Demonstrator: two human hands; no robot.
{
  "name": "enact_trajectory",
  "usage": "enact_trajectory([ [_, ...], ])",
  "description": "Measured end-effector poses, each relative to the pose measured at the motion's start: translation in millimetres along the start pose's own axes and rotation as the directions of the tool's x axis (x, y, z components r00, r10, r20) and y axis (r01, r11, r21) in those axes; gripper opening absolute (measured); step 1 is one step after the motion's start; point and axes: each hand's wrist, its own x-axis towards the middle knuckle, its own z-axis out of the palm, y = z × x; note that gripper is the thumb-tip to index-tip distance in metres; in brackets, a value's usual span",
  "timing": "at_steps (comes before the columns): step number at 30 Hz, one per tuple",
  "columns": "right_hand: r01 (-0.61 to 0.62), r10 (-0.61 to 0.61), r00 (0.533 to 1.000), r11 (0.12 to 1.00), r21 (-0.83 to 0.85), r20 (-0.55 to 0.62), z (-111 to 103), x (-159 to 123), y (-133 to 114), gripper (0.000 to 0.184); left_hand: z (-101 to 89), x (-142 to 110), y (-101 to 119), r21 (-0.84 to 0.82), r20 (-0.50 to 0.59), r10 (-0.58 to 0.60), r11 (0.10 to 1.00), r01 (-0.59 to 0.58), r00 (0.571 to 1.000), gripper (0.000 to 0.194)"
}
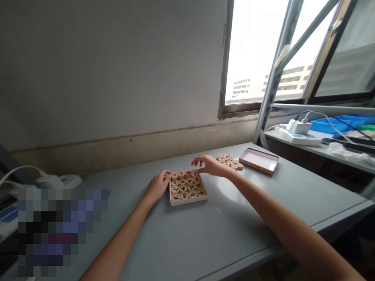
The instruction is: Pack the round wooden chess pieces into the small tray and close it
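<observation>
A shallow box [190, 202] on the table holds rows of round wooden Chinese chess pieces [183, 187]. Red characters mark pieces in the far row, and black ones mark the nearer rows. My left hand [159, 184] is at the box's left side, its fingers curled against the far left corner. Over the far right corner hovers my right hand [211, 164], fingers apart, the thumb close to the last piece of the far row. I see nothing held between its fingers. Beyond it lies a loose cluster of more Chinese chess pieces [227, 159], partly hidden by that hand.
The box lid [259, 160] lies with its inside up at the right rear of the grey table [175, 242]. A metal post [265, 109] rises at the table's far right corner. Power strips with cables [299, 132] sit on the right shelf; chargers [51, 183] stand at the left.
</observation>
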Motion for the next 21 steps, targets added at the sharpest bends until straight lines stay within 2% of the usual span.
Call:
enact_trajectory([
  [2,-0.111,0.126,0.989,0.98,-0.168,0.083,-19.3,-7.1,14.4,0.025,-0.2,-0.3,0.4,0.012,-0.004,-0.002,1.0,0.002,1.0,0.028],
  [4,-0.226,0.282,0.951,0.914,-0.337,0.128,-35.8,-15.7,30.1,0.032,-0.4,-0.4,1.3,0.029,-0.005,-0.011,1.0,0.011,1.0,0.028],
  [6,-0.255,0.358,0.905,0.889,-0.38,0.231,-45.5,-22.9,43.8,0.034,-0.5,-0.3,1.9,0.04,-0.005,-0.021,0.999,0.021,1.0,0.028],
  [8,-0.247,0.363,0.88,0.9,-0.358,0.305,-47.8,-26.4,52.6,0.027,-0.4,0.1,1.8,0.049,-0.005,-0.028,0.998,0.028,1.0,0.028],
  [10,-0.241,0.345,0.893,0.908,-0.342,0.287,-45.0,-25.5,55.0,0.017,-0.2,0.7,1.2,0.052,-0.003,-0.032,0.998,0.032,0.999,0.028],
  [12,-0.231,0.302,0.928,0.926,-0.299,0.217,-38.8,-21.1,51.1,0.015,-0.1,1.0,0.4,0.051,0.0,-0.03,0.998,0.03,1.0,0.029],
  [14,-0.169,0.199,0.967,0.968,-0.186,0.158,-30.6,-15.1,41.7,0.019,-0.3,1.0,0.1,0.047,0.006,-0.026,0.999,0.025,1.0,0.029],
  [16,-0.052,0.062,0.992,0.995,-0.09,0.112,-21.4,-9.7,28.9,0.02,-0.6,0.6,0.3,0.037,0.012,-0.019,0.999,0.019,1.0,0.03],
  [18,0.057,-0.051,0.996,0.995,-0.086,0.075,-12.6,-6.5,15.5,0.019,-0.9,0.2,0.7,0.021,0.017,-0.015,1.0,0.015,1.0,0.03],
  [21,0.118,-0.113,0.993,0.982,-0.147,0.043,-3.0,-5.6,0.7,0.016,-1.0,0.3,0.7,0.018,0.021,-0.019,1.0,0.018,1.0,0.029],
])
